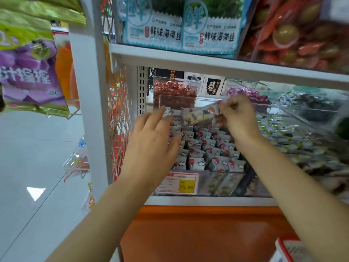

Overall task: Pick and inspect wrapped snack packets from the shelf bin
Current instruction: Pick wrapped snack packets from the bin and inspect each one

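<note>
It looks like the inspecting step: the right hand (239, 116) has its grip pinched on one snack packet (200, 114) above the shelf bin (213, 183). The left hand (152, 139), grip apart, probably must steady the free end next.

Your pinched packet (202, 114) is grey-white, tan-patched, red at the grip; the bin packets (204, 148) below your grip show white clouds, red spots on grey.

packets (205, 148) in bin (222, 183), price tag (178, 183) on front
</note>
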Tool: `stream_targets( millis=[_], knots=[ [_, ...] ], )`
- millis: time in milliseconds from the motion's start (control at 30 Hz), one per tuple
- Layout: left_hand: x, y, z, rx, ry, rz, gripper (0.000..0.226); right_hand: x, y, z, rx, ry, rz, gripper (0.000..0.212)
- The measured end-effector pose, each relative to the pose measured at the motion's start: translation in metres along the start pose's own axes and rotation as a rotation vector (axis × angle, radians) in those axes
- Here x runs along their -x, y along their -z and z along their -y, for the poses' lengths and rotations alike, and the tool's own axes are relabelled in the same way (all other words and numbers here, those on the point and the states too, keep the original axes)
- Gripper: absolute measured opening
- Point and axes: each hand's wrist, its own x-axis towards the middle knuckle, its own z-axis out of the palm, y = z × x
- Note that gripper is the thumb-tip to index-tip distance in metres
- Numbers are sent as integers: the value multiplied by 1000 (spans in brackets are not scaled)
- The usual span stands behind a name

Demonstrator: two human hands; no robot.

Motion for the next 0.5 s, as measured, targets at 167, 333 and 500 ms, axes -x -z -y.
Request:
stream_targets(
  millis=[167,333,500],
  knots=[
    [20,5,-16,290,120,97,52,59,39,-3,-276,-211,126,14],
    [29,3,-20,585,267,267,29,81,52,-3,-496,-289,182,15],
    [27,2,-21,889,448,261,18,88,54,-8,-675,-383,209,7]
  ],
)
